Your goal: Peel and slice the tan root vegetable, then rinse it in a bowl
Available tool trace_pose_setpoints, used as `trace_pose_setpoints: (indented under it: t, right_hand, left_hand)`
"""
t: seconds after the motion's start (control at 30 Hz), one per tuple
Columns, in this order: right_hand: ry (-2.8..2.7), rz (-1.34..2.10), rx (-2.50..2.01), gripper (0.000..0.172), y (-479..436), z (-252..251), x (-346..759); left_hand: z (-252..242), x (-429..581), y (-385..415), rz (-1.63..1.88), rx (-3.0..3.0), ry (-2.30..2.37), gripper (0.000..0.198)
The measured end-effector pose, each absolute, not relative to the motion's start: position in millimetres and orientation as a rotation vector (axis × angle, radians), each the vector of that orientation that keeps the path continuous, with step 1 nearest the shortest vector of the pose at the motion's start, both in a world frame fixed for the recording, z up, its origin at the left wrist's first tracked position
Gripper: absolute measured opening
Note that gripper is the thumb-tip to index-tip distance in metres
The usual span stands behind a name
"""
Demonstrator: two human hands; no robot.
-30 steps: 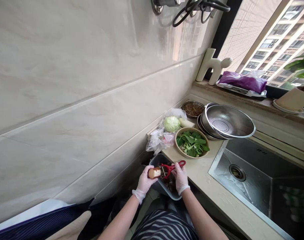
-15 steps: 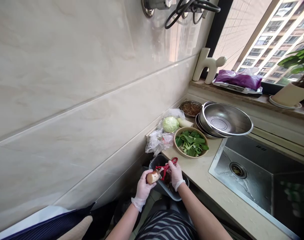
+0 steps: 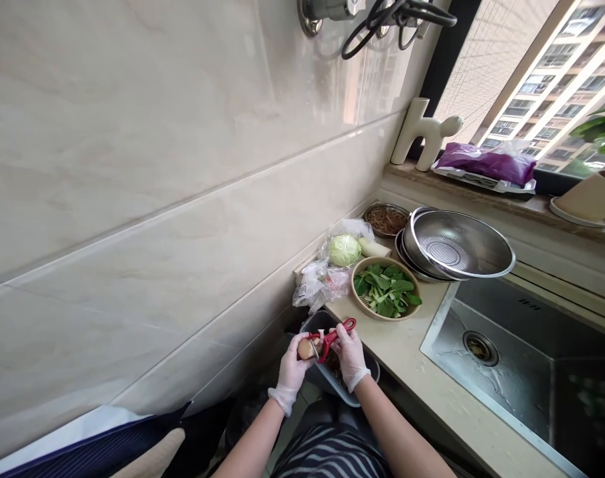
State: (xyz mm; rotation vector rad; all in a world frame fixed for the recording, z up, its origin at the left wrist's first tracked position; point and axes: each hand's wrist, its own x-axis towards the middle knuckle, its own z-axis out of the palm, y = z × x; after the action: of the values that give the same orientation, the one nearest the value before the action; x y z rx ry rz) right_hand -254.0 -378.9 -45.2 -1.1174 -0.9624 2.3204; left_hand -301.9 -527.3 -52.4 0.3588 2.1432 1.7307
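Observation:
My left hand [image 3: 293, 367], in a clear plastic glove, is closed around a partly peeled root vegetable [image 3: 306, 350] with brown skin and pale flesh. In my gloved right hand [image 3: 350, 352] is a red Y-shaped peeler [image 3: 331, 340], its ring-ended handle pointing up and right. The peeler's blade lies against the right side of the vegetable. Both hands are above a grey bin [image 3: 327, 378] holding dark scraps, much of it hidden by the hands.
On the counter [image 3: 412, 358] stand a basket of leafy greens [image 3: 386, 290], a cabbage [image 3: 345, 250] among plastic bags [image 3: 315, 285], a dish of brown strips [image 3: 386, 219] and stacked steel colanders [image 3: 461, 242]. The sink [image 3: 506, 378] lies to the right, the tiled wall [image 3: 182, 199] to the left.
The peeler has moved slightly left over the vegetable, and the vegetable is turned, showing less of its pale end. The whole view has shifted a little.

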Motion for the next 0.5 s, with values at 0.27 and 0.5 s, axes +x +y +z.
trace_pose_setpoints:
  t: [0.27,0.5]
  right_hand:
    - [-0.994,2.189,-1.157,0.041,-365,-53,-250]
    - [-0.967,2.229,-1.174,0.039,-365,-51,-248]
  left_hand:
    - [-47,-302,-534,1.851,0.229,1.928,0.051]
    - [-41,-294,-530,2.02,-0.025,1.372,0.063]
